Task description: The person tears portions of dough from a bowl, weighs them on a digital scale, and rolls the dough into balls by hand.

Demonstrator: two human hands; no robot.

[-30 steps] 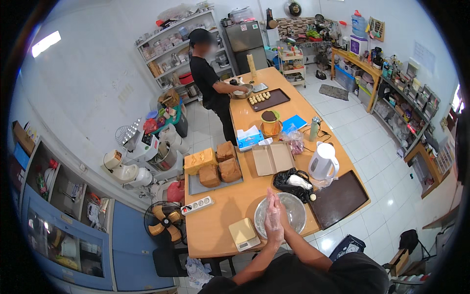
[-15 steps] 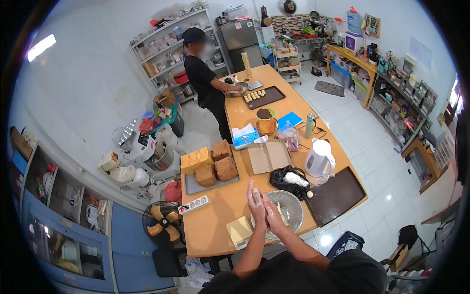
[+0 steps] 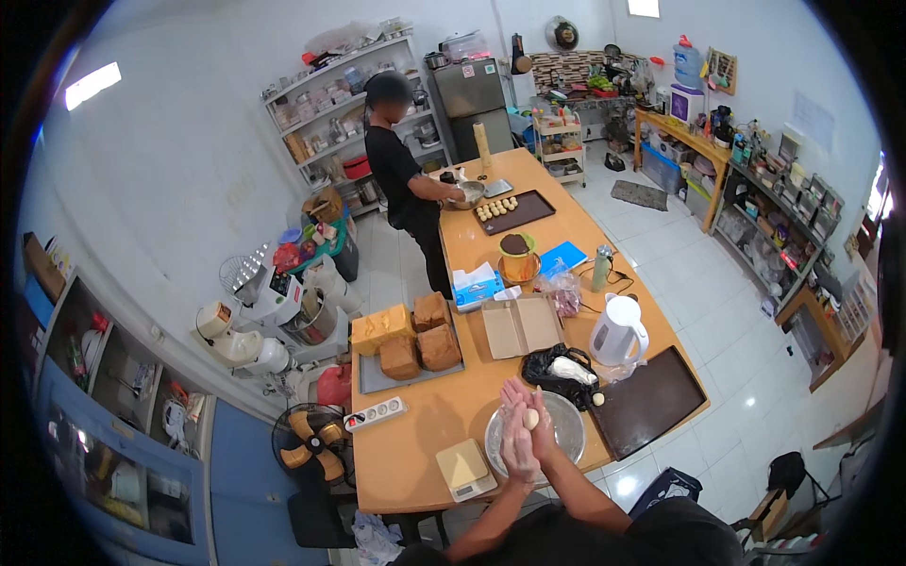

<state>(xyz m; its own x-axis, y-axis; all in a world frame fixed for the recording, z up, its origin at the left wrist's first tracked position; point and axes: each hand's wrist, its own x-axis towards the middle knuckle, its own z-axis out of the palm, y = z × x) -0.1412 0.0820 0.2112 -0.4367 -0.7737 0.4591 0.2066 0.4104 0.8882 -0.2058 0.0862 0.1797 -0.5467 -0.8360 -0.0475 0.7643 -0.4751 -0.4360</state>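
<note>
Over the metal mixing bowl [image 3: 571, 432], a small pale dough ball [image 3: 531, 419] rests against the palm and fingers of my right hand [image 3: 542, 438]. My left hand [image 3: 516, 447] lies alongside, its stretched fingers next to the ball and partly overlapping the right hand. Flour or dough whitens both hands. Some of the bowl's inside is hidden behind them. Another small dough ball [image 3: 598, 399] sits at the near corner of the dark baking tray [image 3: 651, 406]. Left of the bowl is a kitchen scale [image 3: 466, 469] with a pale yellow top.
A black plastic bag [image 3: 557, 375], white kettle [image 3: 618, 330] and open cardboard box [image 3: 521, 327] stand beyond the bowl. Bread loaves [image 3: 399, 357] fill a tray at left, near a power strip [image 3: 376, 413]. Across the table, a person [image 3: 401, 179] works at a bowl beside a tray of dough balls [image 3: 514, 215].
My palms, pressed together before, have parted and turned, uncovering the dough ball. Both hands sit slightly lower in the view. The whole scene has shifted a little as my head moved.
</note>
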